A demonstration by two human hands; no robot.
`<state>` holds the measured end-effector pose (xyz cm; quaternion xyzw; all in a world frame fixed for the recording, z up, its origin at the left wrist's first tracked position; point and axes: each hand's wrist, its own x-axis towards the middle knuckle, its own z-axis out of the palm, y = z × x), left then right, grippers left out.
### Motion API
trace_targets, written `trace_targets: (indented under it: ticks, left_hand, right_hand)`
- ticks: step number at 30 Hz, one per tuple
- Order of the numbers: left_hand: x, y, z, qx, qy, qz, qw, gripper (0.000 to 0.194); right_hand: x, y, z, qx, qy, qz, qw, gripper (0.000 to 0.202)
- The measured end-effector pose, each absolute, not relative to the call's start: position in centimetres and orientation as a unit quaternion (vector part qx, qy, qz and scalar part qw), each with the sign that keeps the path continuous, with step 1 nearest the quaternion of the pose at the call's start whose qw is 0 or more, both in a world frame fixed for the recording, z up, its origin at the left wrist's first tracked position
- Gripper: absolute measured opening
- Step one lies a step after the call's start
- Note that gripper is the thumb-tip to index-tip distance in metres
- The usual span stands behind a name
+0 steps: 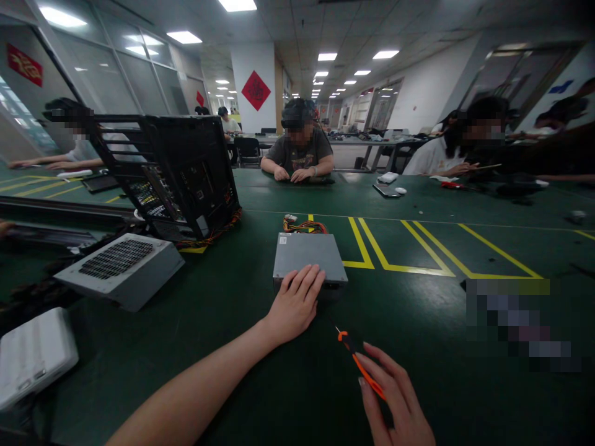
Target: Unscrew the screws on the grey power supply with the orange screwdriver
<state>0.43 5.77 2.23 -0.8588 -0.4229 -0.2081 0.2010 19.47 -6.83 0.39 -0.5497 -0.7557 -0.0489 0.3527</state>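
Note:
In front of me on the green table lies a grey metal computer power supply unit (307, 251), with a bundle of coloured cables (304, 226) behind it. My left hand (295, 305) grips its near edge, fingers laid over the top and palm down. Nearer to me, on the right, my right hand (395, 393) holds a small orange and black screwdriver (365, 370) between thumb and fingers. The thin tip points up and left, towards the power supply but apart from it.
Left of me stand an open black computer case (186, 176), a second power supply unit (125, 266) with a vented side and a white box-like device (39, 353). Yellow tape (409, 267) marks the table. Across it sits a person (300, 152); a phone (385, 191) lies nearby.

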Motion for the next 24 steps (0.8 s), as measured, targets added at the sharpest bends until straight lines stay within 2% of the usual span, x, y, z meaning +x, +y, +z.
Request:
trace_targets:
  ticks: [10, 24]
  left_hand:
    - [0.43, 5.82, 2.13, -0.858, -0.423, -0.211, 0.2, 0.055]
    - [0.35, 5.76, 2.34, -0.861, -0.424, -0.203, 0.192, 0.056]
  right_hand:
    - [19.84, -7.23, 0.92, -0.555, -0.731, -0.11, 0.382, 0.029]
    - [19.74, -7.32, 0.93, -0.58, -0.711, -0.119, 0.379, 0.031]
